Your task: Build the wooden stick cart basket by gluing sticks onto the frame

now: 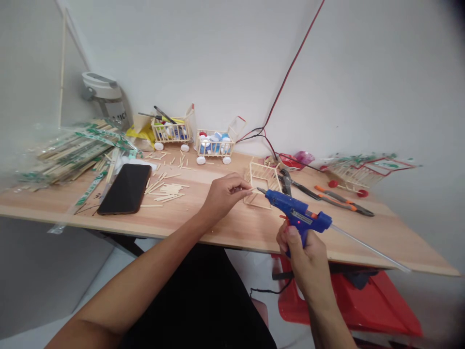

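Observation:
My right hand (303, 252) grips the handle of a blue hot glue gun (296, 212), a clear glue stick jutting out behind it. The gun's nozzle points left at a small wooden stick (248, 190) pinched in the fingers of my left hand (223, 194). Just behind the stick lies a frame (263, 182) built of wooden sticks, flat on the wooden table (232, 228).
A black phone (125, 188) and loose sticks (167, 189) lie left of my left hand. Two small stick carts (192, 138) stand by the wall. Packs of sticks (72, 152) fill the left, pliers and cutters (327, 194) the right. A red stool (363, 303) stands below.

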Available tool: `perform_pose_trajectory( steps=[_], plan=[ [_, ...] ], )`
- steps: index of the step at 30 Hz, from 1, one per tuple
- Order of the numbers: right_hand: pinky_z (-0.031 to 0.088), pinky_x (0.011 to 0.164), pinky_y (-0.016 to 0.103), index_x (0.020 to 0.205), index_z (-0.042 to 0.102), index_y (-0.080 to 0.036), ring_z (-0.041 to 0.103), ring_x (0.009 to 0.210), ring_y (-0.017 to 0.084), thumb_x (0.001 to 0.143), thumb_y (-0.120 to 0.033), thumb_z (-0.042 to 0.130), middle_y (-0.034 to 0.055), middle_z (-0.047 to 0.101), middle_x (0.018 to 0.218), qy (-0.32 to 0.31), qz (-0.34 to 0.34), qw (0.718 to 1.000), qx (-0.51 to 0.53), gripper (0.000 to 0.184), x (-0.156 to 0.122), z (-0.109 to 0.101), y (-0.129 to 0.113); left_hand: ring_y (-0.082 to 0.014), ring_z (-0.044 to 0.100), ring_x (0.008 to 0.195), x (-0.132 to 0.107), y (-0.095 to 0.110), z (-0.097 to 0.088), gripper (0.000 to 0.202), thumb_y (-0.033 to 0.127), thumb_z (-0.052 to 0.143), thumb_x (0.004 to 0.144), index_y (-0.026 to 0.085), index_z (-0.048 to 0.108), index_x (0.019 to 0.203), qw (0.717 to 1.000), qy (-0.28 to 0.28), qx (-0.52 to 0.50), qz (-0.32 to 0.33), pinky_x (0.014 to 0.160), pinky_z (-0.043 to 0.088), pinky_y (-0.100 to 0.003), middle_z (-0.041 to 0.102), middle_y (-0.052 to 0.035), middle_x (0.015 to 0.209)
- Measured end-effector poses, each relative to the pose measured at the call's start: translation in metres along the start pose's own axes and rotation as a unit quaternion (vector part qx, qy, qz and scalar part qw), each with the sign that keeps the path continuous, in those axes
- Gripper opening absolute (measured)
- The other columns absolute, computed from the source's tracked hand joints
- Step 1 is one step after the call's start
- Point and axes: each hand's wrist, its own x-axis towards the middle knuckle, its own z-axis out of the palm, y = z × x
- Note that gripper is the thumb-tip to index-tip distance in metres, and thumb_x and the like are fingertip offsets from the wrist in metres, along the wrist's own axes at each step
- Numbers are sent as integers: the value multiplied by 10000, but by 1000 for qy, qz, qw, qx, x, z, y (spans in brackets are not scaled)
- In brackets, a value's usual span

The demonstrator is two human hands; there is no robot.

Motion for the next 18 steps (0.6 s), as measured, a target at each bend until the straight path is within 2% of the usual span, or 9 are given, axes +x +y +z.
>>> perform_pose_trajectory(
  steps=[12,18],
  plan=[
    [340,532,259,662,416,-209,410,549,114,918,-544,469,-18,433,580,3,-5,1000,-14,426,-1,-2,1,-134,574,711,0,1,0,70,215,709,817,148,725,802,1000,1,6,0,637,414,-252,667,-39,776],
    [333,509,259,673,435,-214,404,539,122,897,-581,472,-15,432,569,-2,1,1000,-3,432,-1,0,-6,-130,569,692,0,0,1,75,221,709,817,150,721,798,1000,-2,10,-1,624,410,-252,663,-35,766]
  ],
)
